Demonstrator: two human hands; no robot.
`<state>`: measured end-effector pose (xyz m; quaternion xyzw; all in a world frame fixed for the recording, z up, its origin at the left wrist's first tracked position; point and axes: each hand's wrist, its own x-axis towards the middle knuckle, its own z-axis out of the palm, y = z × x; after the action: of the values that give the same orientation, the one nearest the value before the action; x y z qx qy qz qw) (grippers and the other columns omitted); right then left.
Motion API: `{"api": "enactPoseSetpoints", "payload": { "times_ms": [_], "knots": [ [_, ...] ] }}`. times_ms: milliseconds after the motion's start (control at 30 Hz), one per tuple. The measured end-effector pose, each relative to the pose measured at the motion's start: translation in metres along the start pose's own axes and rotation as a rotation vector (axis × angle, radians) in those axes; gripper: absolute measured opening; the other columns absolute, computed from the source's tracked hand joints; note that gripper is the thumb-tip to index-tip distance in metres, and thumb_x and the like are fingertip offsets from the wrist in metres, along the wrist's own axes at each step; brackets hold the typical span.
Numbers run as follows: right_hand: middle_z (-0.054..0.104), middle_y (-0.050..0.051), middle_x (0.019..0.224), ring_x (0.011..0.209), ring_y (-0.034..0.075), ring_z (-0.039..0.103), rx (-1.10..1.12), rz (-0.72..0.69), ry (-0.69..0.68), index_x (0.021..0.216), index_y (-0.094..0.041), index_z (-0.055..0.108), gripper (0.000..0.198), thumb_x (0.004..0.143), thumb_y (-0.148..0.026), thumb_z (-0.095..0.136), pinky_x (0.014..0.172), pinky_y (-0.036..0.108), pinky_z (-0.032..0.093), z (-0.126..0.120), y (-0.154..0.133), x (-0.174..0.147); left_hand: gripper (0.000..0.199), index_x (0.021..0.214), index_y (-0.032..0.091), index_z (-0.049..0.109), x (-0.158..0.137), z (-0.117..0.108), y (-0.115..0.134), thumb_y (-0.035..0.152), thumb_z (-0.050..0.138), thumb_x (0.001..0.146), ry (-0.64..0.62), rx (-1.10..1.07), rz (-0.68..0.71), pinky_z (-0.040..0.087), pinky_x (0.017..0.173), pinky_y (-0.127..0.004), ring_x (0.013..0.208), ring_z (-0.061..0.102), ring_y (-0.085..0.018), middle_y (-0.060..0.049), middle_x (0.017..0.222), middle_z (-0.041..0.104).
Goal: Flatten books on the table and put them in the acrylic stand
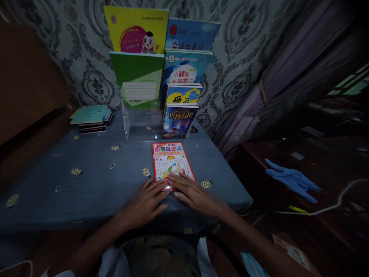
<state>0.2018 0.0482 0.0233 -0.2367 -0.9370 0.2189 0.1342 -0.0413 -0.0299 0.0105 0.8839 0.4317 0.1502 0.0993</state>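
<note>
Stacked books (pixel 90 115) are lying toward the tabletop's (pixel 95 192) far-left corner; upright books (pixel 138 79) are standing in the rack (pixel 141 119). Your left hand (pixel 147 202), unclenched, is touching the red-bordered book (pixel 170 159), lying unracked near the front edge: long axis running front-to-back, title end pointing rackward. Your right hand (pixel 195 193) is resting flat atop.

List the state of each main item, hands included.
Red-bordered picture book, closed, lying flat, cover up
Left hand, fingers extended, at book's near edge
Right hand, fingers extended, resting on book
Clear book stand, upright, loaded
Yellow book, upright in stand
Stacked books, closed, lying flat
Blue glove, unworn
Purple curtain, tied back
</note>
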Motion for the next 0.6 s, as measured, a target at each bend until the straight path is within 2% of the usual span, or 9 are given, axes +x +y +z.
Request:
{"api": "enactPoseSetpoints", "payload": {
  "times_ms": [133,300,467,600],
  "knots": [
    [0.044,0.007,0.156,0.147,0.019,0.034,0.013,-0.045,-0.067,0.154,-0.025,0.037,0.051,0.106,-0.04,0.034,0.126,0.046,0.021,0.001,0.004,0.035,0.043,0.141,0.023,0.051,0.001,-0.003,0.002,0.039,0.046,0.102,-0.016,0.0,-0.011,0.03,0.12,-0.051,0.142,0.043,-0.024,-0.01,0.147,0.053],
    [0.039,0.012,0.158,0.149,0.02,0.029,-0.022,-0.089,-0.136,0.151,-0.016,0.042,0.051,0.106,-0.038,0.03,0.125,0.046,0.02,0.003,0.027,0.079,0.047,0.146,0.027,0.045,0.001,-0.002,0.002,0.039,0.05,0.1,0.004,-0.026,-0.025,0.031,0.12,-0.05,0.14,0.044,-0.023,-0.007,0.149,0.052],
    [0.043,0.01,0.156,0.148,0.019,0.033,-0.068,-0.094,-0.033,0.149,-0.018,0.045,0.051,0.106,-0.039,0.029,0.123,0.045,0.026,0.006,0.051,0.114,0.05,0.148,0.028,0.042,0.001,-0.003,0.002,0.04,0.051,0.1,-0.006,-0.036,-0.022,0.033,0.119,-0.05,0.142,0.043,-0.024,-0.007,0.155,0.044],
    [0.046,0.012,0.154,0.146,0.021,0.036,-0.086,-0.074,0.027,0.148,-0.017,0.046,0.053,0.106,-0.043,0.029,0.123,0.046,0.028,0.006,0.067,0.13,0.052,0.149,0.029,0.041,0.001,-0.006,0.004,0.04,0.051,0.1,-0.018,-0.058,-0.039,0.034,0.119,-0.051,0.142,0.042,-0.024,-0.006,0.158,0.041]
  ]
}}
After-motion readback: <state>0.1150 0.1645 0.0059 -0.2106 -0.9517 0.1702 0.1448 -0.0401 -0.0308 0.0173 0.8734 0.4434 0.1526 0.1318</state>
